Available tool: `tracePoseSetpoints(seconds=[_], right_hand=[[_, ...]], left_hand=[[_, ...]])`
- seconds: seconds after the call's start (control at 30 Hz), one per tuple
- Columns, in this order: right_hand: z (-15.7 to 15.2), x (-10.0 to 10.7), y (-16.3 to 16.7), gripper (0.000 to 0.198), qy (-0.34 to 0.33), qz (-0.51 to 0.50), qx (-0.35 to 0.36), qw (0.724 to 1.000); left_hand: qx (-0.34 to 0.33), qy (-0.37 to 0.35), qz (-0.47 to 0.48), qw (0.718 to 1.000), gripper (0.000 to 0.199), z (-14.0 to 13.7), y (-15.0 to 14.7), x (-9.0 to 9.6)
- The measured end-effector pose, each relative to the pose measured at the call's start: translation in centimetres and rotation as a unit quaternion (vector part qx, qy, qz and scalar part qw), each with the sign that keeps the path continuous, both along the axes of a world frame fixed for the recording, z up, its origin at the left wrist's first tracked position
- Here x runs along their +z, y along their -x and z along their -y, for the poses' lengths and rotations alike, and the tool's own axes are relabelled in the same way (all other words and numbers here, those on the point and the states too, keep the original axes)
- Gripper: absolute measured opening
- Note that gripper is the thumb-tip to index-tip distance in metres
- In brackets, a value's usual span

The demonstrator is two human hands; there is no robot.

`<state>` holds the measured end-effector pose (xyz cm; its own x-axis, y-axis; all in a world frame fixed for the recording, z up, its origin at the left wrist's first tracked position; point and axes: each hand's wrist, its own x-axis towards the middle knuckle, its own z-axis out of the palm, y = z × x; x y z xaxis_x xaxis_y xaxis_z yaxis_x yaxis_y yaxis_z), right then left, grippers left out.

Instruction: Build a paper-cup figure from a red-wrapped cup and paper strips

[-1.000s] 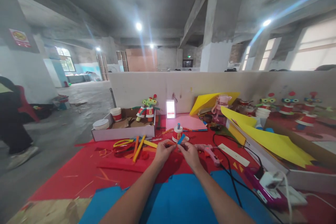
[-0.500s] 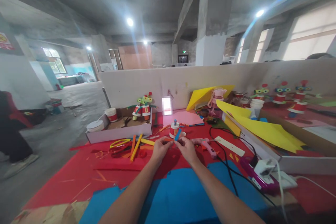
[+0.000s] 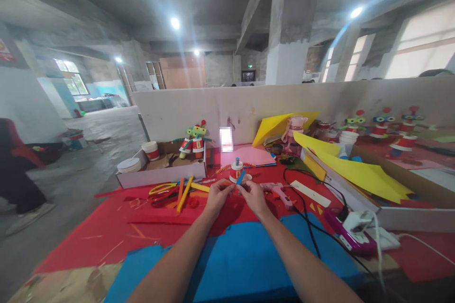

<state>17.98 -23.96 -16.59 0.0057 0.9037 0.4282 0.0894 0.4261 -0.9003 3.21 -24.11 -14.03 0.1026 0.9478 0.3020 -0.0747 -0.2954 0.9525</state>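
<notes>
My right hand [image 3: 251,194] pinches a narrow blue strip [image 3: 241,177] that slants up from my fingertips. The fingers of my left hand [image 3: 219,194] are closed at the strip's lower end, which they partly hide. Just behind the strip stands a small cup figure [image 3: 235,171] in white and red, with coiled paper arms and a blue piece on top. To the right of my right hand lies a pink glue gun [image 3: 279,193].
Scissors [image 3: 163,194] and yellow strips [image 3: 184,196] lie left of my hands. A box [image 3: 161,177] with finished figures [image 3: 195,142] stands behind them. Yellow sheets [image 3: 355,170] cover a right-hand box. A purple power strip [image 3: 350,234] and black cable lie at right. A person [image 3: 21,165] is far left.
The view has shifted slightly. Both hands stay in nearly the same place, with the blue strip still held between the fingertips. The person at far left has moved a little.
</notes>
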Motion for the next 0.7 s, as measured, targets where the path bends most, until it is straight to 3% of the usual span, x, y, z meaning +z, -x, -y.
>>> tracePoseSetpoints(seconds=[0.4, 0.7], right_hand=[[0.6, 0.8, 0.3, 0.023, 0.005, 0.003, -0.023, 1.0], [0.7, 0.9, 0.4, 0.026, 0.041, -0.045, -0.008, 0.998]], left_hand=[[0.008, 0.022, 0.02, 1.0, 0.032, -0.1, -0.3, -0.3], [0.02, 0.003, -0.042, 0.999, 0.035, -0.1, -0.3, -0.4]])
